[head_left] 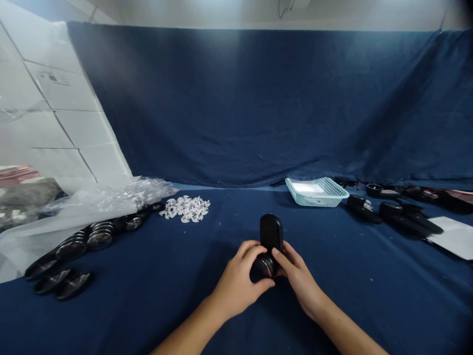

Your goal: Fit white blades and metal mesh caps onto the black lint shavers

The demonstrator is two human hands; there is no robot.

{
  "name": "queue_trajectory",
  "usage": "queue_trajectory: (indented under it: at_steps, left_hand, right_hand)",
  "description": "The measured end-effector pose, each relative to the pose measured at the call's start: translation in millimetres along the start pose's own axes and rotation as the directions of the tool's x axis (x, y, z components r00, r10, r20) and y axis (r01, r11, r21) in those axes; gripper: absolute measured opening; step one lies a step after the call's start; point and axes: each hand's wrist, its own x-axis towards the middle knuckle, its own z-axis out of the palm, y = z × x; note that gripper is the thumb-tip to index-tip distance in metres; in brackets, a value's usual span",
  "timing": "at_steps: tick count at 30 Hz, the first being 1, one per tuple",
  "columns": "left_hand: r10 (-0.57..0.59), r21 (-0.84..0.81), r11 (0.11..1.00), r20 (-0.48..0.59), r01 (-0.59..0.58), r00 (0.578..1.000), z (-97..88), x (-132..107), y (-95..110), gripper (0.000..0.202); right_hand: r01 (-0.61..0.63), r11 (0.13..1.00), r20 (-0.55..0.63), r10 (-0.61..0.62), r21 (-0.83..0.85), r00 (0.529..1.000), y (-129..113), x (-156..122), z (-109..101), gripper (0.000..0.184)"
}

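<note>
In the middle of the head view, my left hand curls its fingers around a round black disc with a shiny rim. My right hand grips a black oblong piece with rounded corners, its thumb on the near face. This piece stands upright, and the disc is against its lower part; whether the two are joined I cannot tell. My fingers hide much of both pieces. Both hands are just above the blue cloth.
Small white plastic pieces lie heaped at centre left. Rows of round black discs rest on the left, beside clear plastic wrap. A light-blue basket stands at the back. More black parts and a white sheet are at right.
</note>
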Motion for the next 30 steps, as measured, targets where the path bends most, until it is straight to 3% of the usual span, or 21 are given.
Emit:
queue_trajectory:
  at_steps: [4,7,13,21,30]
  left_hand:
    - [0.026,0.031,0.999,-0.021,-0.026,0.999,0.3,-0.9,-0.3,0.062]
    - [0.035,0.046,0.998,-0.064,-0.032,0.997,-1.0,-0.8,-0.9,0.052]
    - [0.043,0.027,0.999,-0.096,-0.04,0.994,-3.4,0.2,-1.4,0.045]
    - [-0.002,-0.109,0.994,-0.082,-0.007,0.997,-5.5,2.7,0.5,0.043]
    - [-0.018,-0.23,0.973,-0.018,0.013,1.0,-4.1,2.8,-0.2,0.04]
  right_hand:
    - [-0.045,0.997,-0.034,0.047,0.063,0.998,1.3,2.4,-0.2,0.036]
    - [-0.134,0.976,-0.041,0.143,0.171,0.989,2.4,4.9,-1.5,0.037]
    - [-0.256,0.922,0.052,0.251,0.29,0.966,0.1,6.8,-4.8,0.039]
    - [-0.337,0.883,0.177,0.293,0.327,0.94,-4.3,0.6,-2.1,0.038]
    - [-0.322,0.867,0.22,0.253,0.381,0.942,1.9,-0.4,-0.8,0.04]
